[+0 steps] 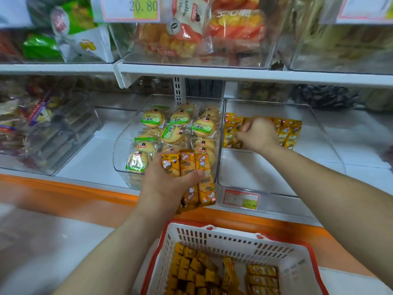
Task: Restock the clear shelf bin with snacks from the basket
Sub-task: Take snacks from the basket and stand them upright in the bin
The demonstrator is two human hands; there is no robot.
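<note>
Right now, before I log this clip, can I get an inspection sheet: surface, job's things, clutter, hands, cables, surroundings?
Surface: white shelf with an orange front edge.
Job's things: clear bin, a row of yellow snack packs at its back; basket below, more packs inside.
Clutter: neighbouring bin of round biscuits.
Hands: left hand grips several held packs; right hand in the bin, fingers curled at the row, grip unclear.
Cables: nothing seen.
Surroundings: upper bins of snacks; price labels.

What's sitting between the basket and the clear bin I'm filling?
Head view: the orange shelf edge runs between the basket and the clear bin, whose front carries a price label.
</note>
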